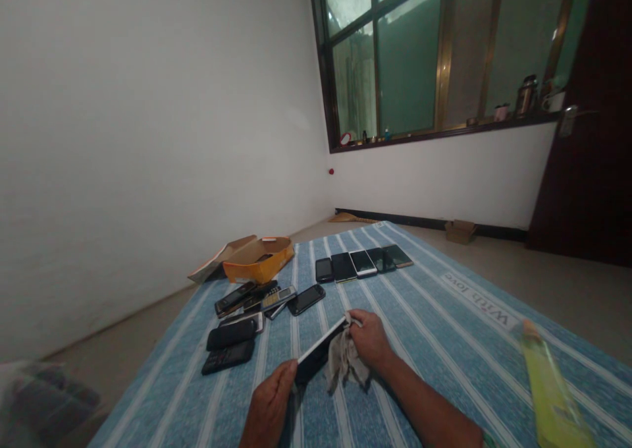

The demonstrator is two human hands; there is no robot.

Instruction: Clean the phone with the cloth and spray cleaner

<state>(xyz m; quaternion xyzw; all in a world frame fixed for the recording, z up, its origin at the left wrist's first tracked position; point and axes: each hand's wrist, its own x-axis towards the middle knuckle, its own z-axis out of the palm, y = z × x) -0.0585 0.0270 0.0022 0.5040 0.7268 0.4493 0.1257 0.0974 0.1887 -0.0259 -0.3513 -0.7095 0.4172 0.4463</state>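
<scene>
Grey rag bunched in closed right hand, closed left hand clasping a black smartphone.

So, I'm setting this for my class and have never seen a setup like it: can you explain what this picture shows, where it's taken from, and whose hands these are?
There is no machine here. The picture comes from a camera worn on a person's head, looking forward and down, so the hands at the bottom are that person's own. The left hand grips one end of a smartphone, and the right hand holds a grey cloth at its other end. Below them is a blue striped mat. On it lie a row of smartphones and a heap of older keypad phones. An orange cardboard box sits at the far corner.
</scene>
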